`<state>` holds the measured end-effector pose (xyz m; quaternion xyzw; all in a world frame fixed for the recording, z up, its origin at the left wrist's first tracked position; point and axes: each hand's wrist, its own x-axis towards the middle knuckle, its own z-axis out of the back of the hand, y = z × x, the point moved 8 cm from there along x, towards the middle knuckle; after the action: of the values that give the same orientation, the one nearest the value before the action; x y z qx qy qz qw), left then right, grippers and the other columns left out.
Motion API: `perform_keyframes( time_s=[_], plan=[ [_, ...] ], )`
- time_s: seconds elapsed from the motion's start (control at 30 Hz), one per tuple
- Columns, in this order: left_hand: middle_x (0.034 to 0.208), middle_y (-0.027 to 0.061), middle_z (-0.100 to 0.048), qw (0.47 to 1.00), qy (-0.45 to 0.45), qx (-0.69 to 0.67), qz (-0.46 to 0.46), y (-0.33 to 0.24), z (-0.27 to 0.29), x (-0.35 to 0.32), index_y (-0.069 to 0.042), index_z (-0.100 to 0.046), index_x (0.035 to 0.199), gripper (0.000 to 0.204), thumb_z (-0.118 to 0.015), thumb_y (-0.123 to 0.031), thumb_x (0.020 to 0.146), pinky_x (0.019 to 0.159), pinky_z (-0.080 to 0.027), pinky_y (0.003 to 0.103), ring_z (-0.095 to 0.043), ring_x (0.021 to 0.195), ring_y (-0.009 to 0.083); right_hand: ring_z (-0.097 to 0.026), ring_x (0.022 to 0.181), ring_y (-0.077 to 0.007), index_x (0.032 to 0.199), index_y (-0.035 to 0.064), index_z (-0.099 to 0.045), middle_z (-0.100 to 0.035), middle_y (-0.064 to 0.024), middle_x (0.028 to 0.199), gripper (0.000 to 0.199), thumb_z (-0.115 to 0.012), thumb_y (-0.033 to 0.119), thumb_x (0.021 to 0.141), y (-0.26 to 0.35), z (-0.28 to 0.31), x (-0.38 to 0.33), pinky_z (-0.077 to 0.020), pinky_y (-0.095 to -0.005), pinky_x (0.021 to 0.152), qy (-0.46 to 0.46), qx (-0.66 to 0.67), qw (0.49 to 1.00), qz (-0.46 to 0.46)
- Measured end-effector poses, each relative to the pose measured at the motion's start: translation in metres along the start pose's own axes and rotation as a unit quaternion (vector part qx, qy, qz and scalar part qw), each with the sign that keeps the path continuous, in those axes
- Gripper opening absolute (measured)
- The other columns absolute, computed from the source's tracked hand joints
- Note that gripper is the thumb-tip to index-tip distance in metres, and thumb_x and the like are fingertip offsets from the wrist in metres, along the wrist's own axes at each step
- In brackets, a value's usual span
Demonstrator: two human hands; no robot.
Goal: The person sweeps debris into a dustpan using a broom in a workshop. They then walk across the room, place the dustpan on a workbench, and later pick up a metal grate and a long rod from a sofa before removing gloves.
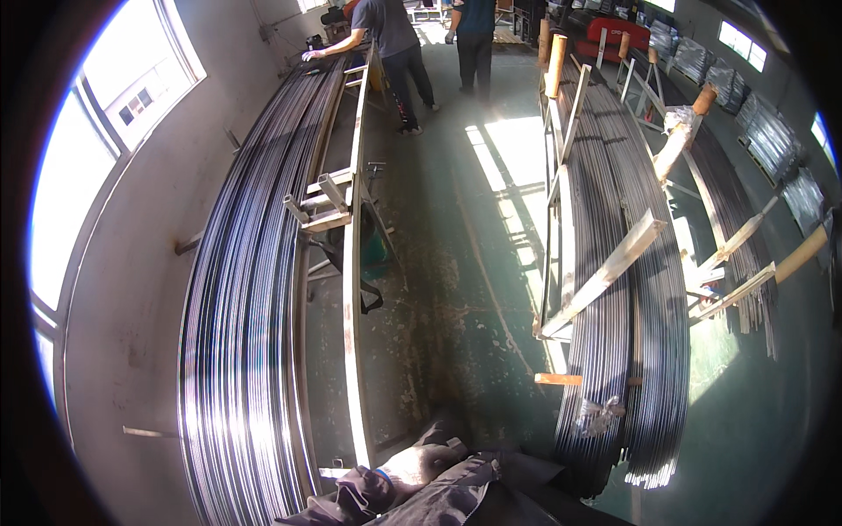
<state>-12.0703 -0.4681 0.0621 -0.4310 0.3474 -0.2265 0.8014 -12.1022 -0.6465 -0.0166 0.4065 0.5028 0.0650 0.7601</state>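
At the lower edge, my left hand (419,465) lies across the front of my dark jacket (465,491), in what looks like a pale glove with a blue edge at the wrist. Dark cloth partly covers its fingers, so I cannot see whether it holds anything. My right hand does not show. Just left of my hand runs a long pale metal rail (353,351). Beyond that rail, a thick layer of long thin metal rods (241,351) lies lengthwise beside the wall.
More long rods (605,351) rest on a rack at right, with slanted pale posts (610,276) jutting out. A green floor aisle (438,289) runs between. Far ahead, one person (395,53) reaches over the left rods; another person (474,44) stands nearby. Wrapped bundles (772,136) line the right.
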Motion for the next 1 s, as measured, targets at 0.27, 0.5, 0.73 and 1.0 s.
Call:
perform_keyframes(
  time_s=[0.27, 0.5, 0.73, 1.0],
  plan=[
    [0.139, 0.0223, -0.073, 0.995, 0.062, 0.073, -0.014, -0.019, 0.187, 0.084, -0.015, -0.068, 0.150, 0.055, -0.069, -0.047, 0.106, 0.115, -0.055, 0.051, -0.064, 0.139, 0.0439, -0.076, 0.130, -0.0354, 0.143, 0.0060, -0.078, -0.081, -0.0205, 0.137, 0.041, -0.069, 0.024, 0.107, 0.068, 0.121, 0.031, -0.0562, -0.0429, 0.113, -0.063, 0.043, 0.995, -0.070],
    [0.122, 0.0206, -0.077, 0.992, 0.027, 0.104, 0.072, 0.018, 0.270, 0.143, -0.014, -0.074, 0.144, 0.054, -0.070, -0.048, 0.102, 0.103, -0.059, 0.052, -0.074, 0.120, 0.0443, -0.076, 0.131, -0.0348, 0.143, 0.0063, -0.077, -0.080, -0.0200, 0.138, 0.041, -0.069, 0.024, 0.107, 0.099, 0.222, 0.080, -0.0560, -0.0428, 0.113, -0.077, 0.086, 0.988, -0.104],
    [0.120, 0.0203, -0.078, 0.991, 0.017, 0.119, 0.061, 0.056, 0.369, 0.257, -0.011, -0.078, 0.133, 0.048, -0.071, -0.047, 0.102, 0.101, -0.060, 0.051, -0.075, 0.117, 0.0440, -0.075, 0.131, -0.0342, 0.144, 0.0067, -0.077, -0.080, -0.0195, 0.139, 0.041, -0.069, 0.024, 0.107, 0.146, 0.401, 0.202, -0.0559, -0.0427, 0.114, -0.073, 0.056, 0.994, -0.053],
    [0.123, 0.0182, -0.080, 0.987, 0.077, 0.136, 0.032, 0.024, 0.484, 0.432, -0.009, -0.076, 0.138, 0.044, -0.071, -0.038, 0.106, 0.099, -0.060, 0.048, -0.077, 0.117, 0.0374, -0.075, 0.132, -0.0335, 0.144, 0.0071, -0.077, -0.080, -0.0189, 0.140, 0.041, -0.069, 0.025, 0.108, 0.199, 0.614, 0.257, -0.0557, -0.0425, 0.114, -0.078, 0.033, 0.996, -0.019]
  ],
)
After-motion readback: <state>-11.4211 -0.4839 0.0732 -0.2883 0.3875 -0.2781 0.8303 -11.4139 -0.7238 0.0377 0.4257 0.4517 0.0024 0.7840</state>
